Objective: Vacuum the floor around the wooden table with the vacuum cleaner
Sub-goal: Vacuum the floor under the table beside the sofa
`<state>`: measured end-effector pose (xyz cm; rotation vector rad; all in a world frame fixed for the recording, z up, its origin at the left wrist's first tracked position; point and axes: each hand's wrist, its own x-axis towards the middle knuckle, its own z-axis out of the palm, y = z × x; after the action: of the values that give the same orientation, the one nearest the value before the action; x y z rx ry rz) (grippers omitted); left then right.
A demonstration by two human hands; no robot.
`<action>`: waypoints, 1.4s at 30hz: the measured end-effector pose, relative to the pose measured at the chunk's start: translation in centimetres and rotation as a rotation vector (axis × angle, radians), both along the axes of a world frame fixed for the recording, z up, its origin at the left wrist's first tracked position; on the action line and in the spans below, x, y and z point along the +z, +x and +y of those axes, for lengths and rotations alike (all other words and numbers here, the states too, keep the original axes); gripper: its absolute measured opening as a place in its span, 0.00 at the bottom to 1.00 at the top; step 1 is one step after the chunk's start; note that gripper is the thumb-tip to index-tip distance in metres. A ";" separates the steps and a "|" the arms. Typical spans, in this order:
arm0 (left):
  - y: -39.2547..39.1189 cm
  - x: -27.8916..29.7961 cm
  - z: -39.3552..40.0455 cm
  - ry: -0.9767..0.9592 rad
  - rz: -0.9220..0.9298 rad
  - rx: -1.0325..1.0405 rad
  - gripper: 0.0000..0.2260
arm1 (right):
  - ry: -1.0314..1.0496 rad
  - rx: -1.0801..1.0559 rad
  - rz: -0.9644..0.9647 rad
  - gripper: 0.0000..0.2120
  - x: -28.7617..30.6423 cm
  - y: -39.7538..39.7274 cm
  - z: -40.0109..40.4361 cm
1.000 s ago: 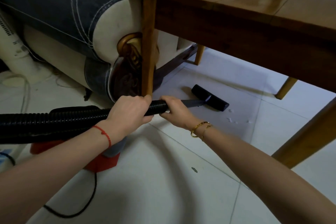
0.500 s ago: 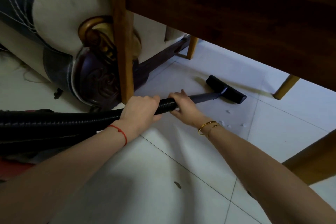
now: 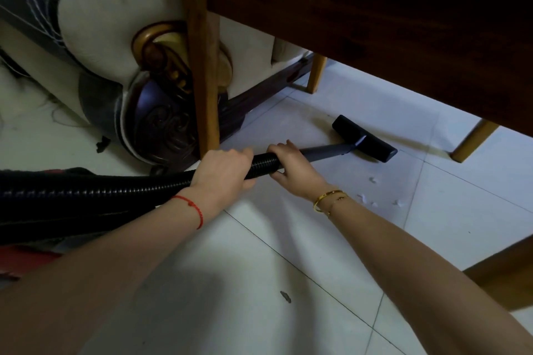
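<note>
Hands both grip your black ribbed vacuum hose (image 3: 121, 189): left hand (image 3: 222, 173) behind, right hand (image 3: 291, 166) where it joins the grey wand (image 3: 326, 151). Black floor nozzle (image 3: 364, 138) sits on white tiled floor (image 3: 288, 268) beneath the brown wooden desk (image 3: 360, 23), near white scraps (image 3: 373, 180).

1. Both forearms are bare, with no sleeves in sight.
2. A thin red string bracelet (image 3: 192, 210) circles the left wrist.
3. A gold bangle (image 3: 325, 198) and a fine gold chain bracelet (image 3: 338, 201) sit on the right wrist.
</note>
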<state>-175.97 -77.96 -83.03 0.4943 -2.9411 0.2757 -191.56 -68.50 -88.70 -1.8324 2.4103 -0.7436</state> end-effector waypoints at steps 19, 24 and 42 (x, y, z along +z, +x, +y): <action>16.0 4.9 -1.1 -0.083 0.058 0.046 0.15 | -0.099 0.189 -0.096 0.08 3.6 14.6 -3.0; 19.0 5.6 -1.4 -0.125 0.059 0.066 0.15 | -0.121 0.219 -0.119 0.09 4.3 17.4 -3.5; 16.1 5.2 -3.2 -0.018 -0.112 0.026 0.15 | -0.079 0.238 -0.091 0.07 2.5 14.4 -5.0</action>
<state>-159.84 -81.14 -77.87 0.5310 -3.0391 0.3439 -177.14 -73.50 -86.24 -2.0196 2.0881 -0.8873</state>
